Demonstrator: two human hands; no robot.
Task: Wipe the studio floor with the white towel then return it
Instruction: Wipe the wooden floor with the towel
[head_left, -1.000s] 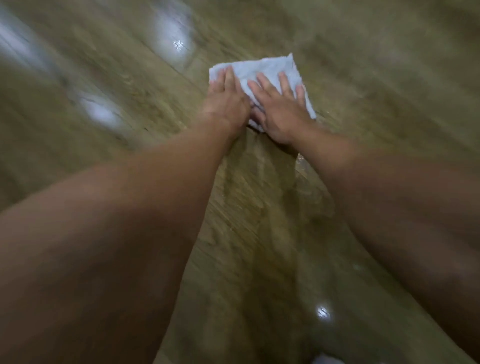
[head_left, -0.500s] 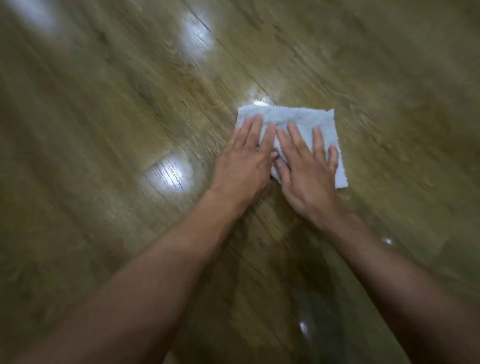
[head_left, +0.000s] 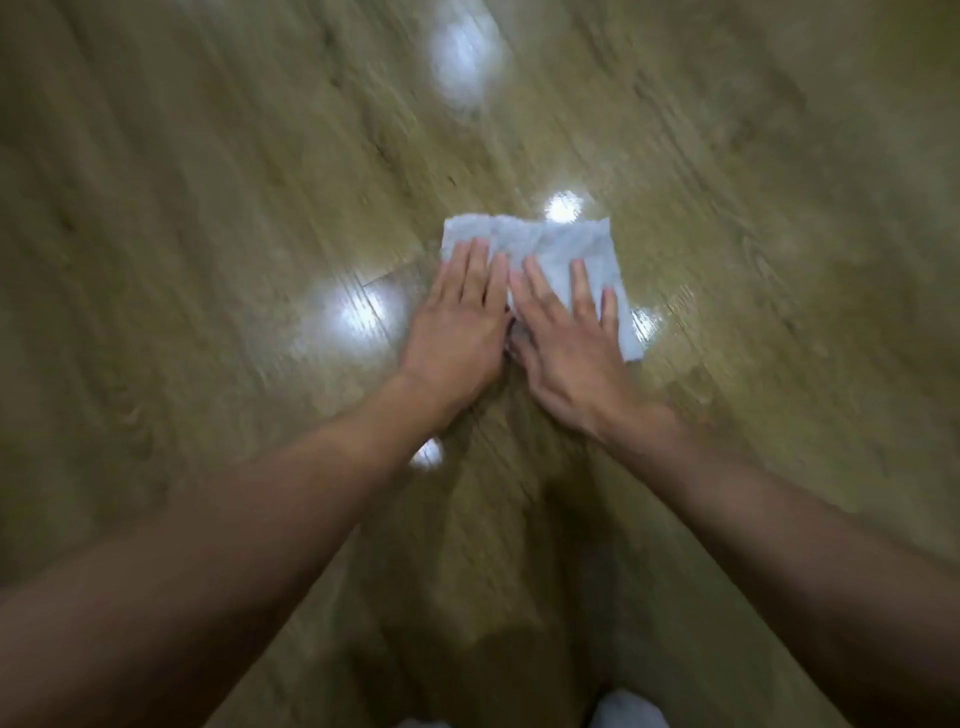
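1. Fingers (head_left: 480, 267) on both hands are straight and flat. Nothing's gripped, they're just pressing down on the white towel (head_left: 566, 241).
2. Left hand (head_left: 457, 327) and right hand (head_left: 569, 348) sit side by side, touching, just above mid-frame.
3. The towel's folded into a rough rectangle, flat on the wooden floor (head_left: 208, 260), with its far edge poking out past the fingertips.
4. There's a glare spot (head_left: 358, 312) just left of the left hand, so it's a shiny floor.
5. Looks like the wiping step to me, and the return isn't started.
6. Next push probably needs even weight from both palms so the towel doesn't bunch up. Picking it up later means curling the fingers round it.
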